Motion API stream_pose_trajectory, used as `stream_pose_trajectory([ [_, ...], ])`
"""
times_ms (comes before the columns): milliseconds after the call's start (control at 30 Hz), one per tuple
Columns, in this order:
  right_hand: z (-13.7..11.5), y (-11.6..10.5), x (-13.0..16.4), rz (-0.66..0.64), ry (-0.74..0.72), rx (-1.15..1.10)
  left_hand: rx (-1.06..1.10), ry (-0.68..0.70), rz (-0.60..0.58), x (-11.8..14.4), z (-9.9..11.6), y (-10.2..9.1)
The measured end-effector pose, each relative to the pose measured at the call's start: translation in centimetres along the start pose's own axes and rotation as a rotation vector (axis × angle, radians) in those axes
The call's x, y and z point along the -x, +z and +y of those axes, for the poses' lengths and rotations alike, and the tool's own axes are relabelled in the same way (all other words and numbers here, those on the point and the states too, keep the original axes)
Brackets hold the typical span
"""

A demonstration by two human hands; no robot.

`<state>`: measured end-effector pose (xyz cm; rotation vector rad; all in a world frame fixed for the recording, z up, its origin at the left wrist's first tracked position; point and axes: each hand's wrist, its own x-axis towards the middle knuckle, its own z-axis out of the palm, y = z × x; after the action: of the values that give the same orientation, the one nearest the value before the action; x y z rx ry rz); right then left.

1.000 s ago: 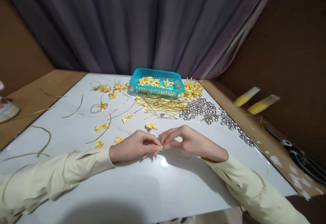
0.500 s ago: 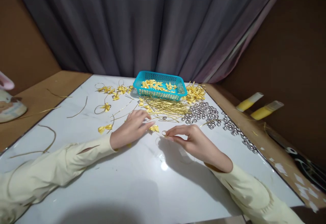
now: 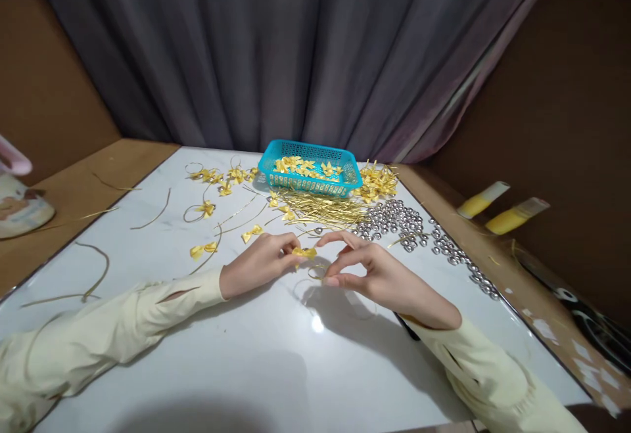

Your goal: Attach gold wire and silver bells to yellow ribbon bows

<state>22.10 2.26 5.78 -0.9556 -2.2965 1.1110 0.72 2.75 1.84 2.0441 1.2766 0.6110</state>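
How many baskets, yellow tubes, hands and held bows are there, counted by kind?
Blue basket: 1
Yellow tubes: 2
Hands, left hand and right hand: 2
Yellow bow pinched in the left hand: 1
Total: 6

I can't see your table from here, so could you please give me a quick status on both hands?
Left hand pinching a yellow ribbon bow. Right hand holding a thin gold wire loop beside it. Silver beads lie apart, nothing between hands.

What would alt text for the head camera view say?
Two hands meet over a white table: the left hand pinches a yellow ribbon bow, the right hand a gold wire loop. Behind lie a blue basket, gold wires and silver bells.
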Motion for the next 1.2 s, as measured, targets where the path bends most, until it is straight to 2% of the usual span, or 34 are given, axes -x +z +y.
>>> stream_pose_trajectory([
  [167,0.1,0.6,0.0,0.022,0.054,-0.087,0.201,-0.019,-0.015,1.2,1.8,0.1],
  [267,0.1,0.8,-0.1,-0.020,0.076,-0.174,0.255,-0.025,-0.023,1.6,2.5,0.1],
  [333,0.1,0.8,-0.2,-0.004,0.082,-0.192,0.258,-0.027,-0.030,1.8,2.7,0.0],
  [500,0.2,0.8,-0.1,0.114,0.040,-0.096,0.277,-0.040,-0.060,2.0,2.9,-0.1],
  [667,-0.1,1.0,0.0,0.135,0.025,-0.028,0.307,-0.046,-0.078,2.1,3.0,-0.1],
  [867,-0.6,1.3,0.0,0.144,0.038,0.044,0.289,0.007,-0.109,2.2,3.0,-0.1],
  [1067,-0.8,1.4,0.2,0.154,0.067,0.044,0.166,0.176,-0.119,2.3,3.4,-0.9],
  [1200,-0.9,1.4,0.1,0.155,0.088,0.034,0.065,0.192,-0.067,2.1,3.4,-0.6],
])
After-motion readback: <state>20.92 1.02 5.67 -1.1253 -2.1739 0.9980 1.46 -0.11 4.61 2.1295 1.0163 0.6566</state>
